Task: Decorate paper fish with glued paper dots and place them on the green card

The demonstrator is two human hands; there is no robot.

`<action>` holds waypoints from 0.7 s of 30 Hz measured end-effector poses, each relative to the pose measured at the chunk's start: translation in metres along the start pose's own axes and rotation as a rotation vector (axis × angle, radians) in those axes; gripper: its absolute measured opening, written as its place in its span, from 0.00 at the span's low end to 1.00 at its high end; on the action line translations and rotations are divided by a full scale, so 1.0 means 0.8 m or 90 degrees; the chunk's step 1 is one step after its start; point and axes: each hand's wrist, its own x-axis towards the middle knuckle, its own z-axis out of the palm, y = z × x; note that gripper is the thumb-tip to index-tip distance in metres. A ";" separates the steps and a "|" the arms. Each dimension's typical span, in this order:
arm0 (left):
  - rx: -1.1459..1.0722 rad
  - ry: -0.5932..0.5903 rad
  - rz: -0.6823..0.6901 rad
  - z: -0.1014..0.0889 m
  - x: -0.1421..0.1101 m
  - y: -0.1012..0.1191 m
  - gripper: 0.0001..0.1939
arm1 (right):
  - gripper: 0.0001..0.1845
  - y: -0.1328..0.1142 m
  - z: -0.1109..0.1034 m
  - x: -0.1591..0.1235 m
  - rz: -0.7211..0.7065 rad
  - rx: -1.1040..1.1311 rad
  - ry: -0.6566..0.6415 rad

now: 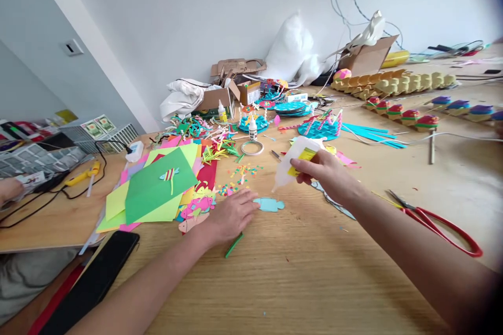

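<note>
My right hand (318, 170) is wrapped round a white glue bottle (288, 167) with a yellow label, tilted so its nozzle points down. The nozzle is above a light blue paper fish cutout (270, 204) lying flat on the table. My left hand (234, 214) lies palm down, fingers stretched out, with the fingertips at the fish's left end. A short green strip (234, 245) lies just below that hand. Small coloured paper dots (241, 175) are scattered beyond it. Partly behind my right wrist is a drawn paper fish (334, 201).
Red-handled scissors (440, 225) lie at right. Coloured paper sheets (151, 193) and fish cutouts (198, 204) are stacked at left, near a black phone (96, 277). A tape roll (252, 148) and small glue bottle (252, 128) stand ahead. Another person's hand (10, 190) shows far left.
</note>
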 end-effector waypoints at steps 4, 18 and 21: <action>0.036 -0.034 0.018 0.008 -0.005 0.002 0.18 | 0.13 0.002 0.019 0.003 -0.031 -0.109 -0.036; 0.073 -0.050 -0.025 0.015 -0.007 0.017 0.20 | 0.17 0.034 0.041 -0.011 -0.130 -0.329 -0.012; 0.069 -0.051 -0.033 0.011 -0.005 0.024 0.20 | 0.16 0.035 0.044 -0.012 -0.142 -0.332 -0.016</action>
